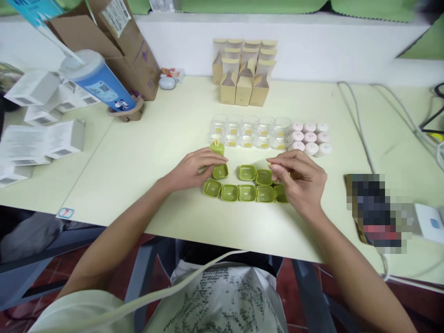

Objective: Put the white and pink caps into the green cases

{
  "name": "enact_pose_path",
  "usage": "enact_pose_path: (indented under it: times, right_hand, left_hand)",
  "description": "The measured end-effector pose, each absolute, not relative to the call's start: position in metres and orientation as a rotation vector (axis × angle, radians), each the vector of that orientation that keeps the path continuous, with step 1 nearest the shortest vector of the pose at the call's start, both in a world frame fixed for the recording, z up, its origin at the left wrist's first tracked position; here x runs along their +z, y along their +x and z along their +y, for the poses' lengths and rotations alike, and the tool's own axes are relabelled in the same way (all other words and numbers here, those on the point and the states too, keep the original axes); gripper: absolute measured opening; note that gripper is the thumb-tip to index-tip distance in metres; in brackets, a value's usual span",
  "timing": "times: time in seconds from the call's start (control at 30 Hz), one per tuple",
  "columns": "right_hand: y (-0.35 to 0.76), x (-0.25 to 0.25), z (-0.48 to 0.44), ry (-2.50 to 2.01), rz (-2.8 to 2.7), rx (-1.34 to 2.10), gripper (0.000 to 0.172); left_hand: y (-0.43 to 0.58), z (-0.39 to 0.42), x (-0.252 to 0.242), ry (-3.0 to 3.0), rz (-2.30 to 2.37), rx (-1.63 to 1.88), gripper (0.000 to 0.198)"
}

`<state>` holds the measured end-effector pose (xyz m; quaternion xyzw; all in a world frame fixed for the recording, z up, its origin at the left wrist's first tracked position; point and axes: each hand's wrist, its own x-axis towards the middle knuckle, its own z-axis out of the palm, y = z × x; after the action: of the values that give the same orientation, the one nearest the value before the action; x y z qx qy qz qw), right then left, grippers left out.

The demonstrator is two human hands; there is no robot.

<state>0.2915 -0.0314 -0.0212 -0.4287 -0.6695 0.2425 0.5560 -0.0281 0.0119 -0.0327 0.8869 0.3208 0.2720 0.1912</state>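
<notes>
My left hand [196,169] has its fingers stretched out beside a small green square cup [220,172]; whether it touches the cup is unclear. Just beyond its fingertips sits a green piece with a pale loop on top [217,147]. My right hand [301,180] is pinched above the right end of the green cups, with a tiny yellowish bit at its fingertips. A row of open green cups [247,193] lies between my hands, with another green cup [247,172] behind it. Some cups are partly hidden by my right hand.
Behind are clear cups with yellow labels [248,132] and pale pink and white cylinders [310,137]. Open tan boxes [244,85] stand by the wall. White boxes [41,138], a blue canister [104,85] and a carton [133,55] are left. Cables [359,115] run along the right.
</notes>
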Motion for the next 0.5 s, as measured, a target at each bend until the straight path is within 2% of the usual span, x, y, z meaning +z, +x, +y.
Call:
enact_pose_path:
  times: [0.1, 0.27, 0.37, 0.43, 0.5]
  right_hand:
    - [0.292, -0.025, -0.029, -1.026, -1.506, 0.604, 0.014]
    - [0.292, -0.025, -0.029, -1.032, -1.453, 0.611, 0.028]
    - [0.291, -0.021, -0.031, -1.036, -1.543, 0.504, 0.025]
    - [0.291, -0.019, -0.032, -0.996, -1.607, 0.457, 0.022]
    - [0.29, -0.019, -0.031, -0.958, -1.65, 0.436, 0.018]
  left_hand:
    - [-0.03, 0.012, -0.033, 2.476, 0.879, 0.799, 0.042]
    - [-0.033, 0.012, -0.023, 2.475, 0.832, 0.722, 0.046]
    - [-0.035, 0.012, -0.018, 2.529, 0.821, 0.635, 0.046]
    - [-0.036, 0.013, -0.019, 2.557, 0.819, 0.609, 0.04]
    - [-0.037, 0.015, -0.023, 2.573, 0.813, 0.608, 0.025]
